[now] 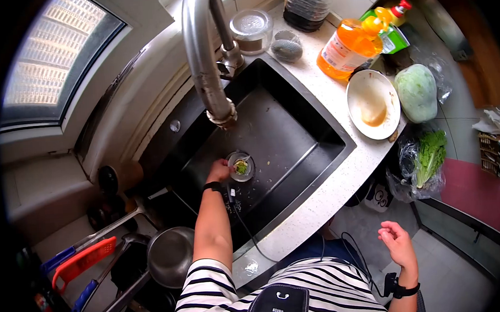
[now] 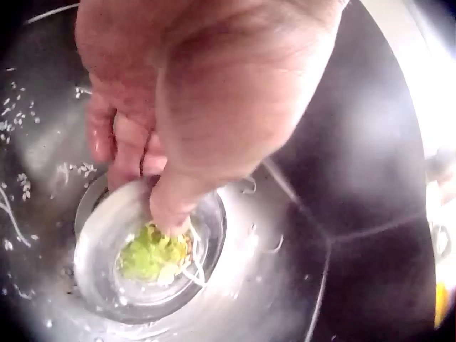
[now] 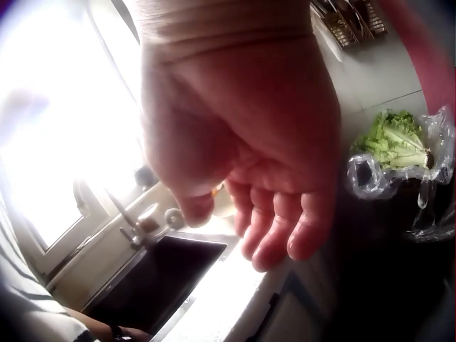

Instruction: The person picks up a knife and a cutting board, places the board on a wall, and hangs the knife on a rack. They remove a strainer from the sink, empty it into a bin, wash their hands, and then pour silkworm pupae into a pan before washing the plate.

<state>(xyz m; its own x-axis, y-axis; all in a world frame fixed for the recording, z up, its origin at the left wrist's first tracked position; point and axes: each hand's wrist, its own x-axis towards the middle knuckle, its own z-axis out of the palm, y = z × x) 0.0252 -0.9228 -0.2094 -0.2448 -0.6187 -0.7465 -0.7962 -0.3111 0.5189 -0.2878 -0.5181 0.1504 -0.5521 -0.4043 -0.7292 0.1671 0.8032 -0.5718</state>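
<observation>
Down in the black sink (image 1: pixel 276 118), my left hand (image 1: pixel 220 170) pinches the rim of a round sink strainer (image 2: pixel 96 260). The thumb is on the inside of the strainer and the fingers are behind its rim. Green and yellowish food scraps (image 2: pixel 153 253) lie in the strainer, with a pale strand over its edge. In the left wrist view the strainer sits tilted at the drain. My right hand (image 1: pixel 397 244) hangs in the air beside the counter, fingers loosely bent, holding nothing.
A metal faucet (image 1: pixel 209 73) arches over the sink. Along the counter stand an orange soap bottle (image 1: pixel 346 46), a stained white bowl (image 1: pixel 373 107) and a pale green melon (image 1: pixel 417 92). Bagged lettuce (image 1: pixel 431 155) lies to the right. A pot (image 1: pixel 170 256) is at the lower left.
</observation>
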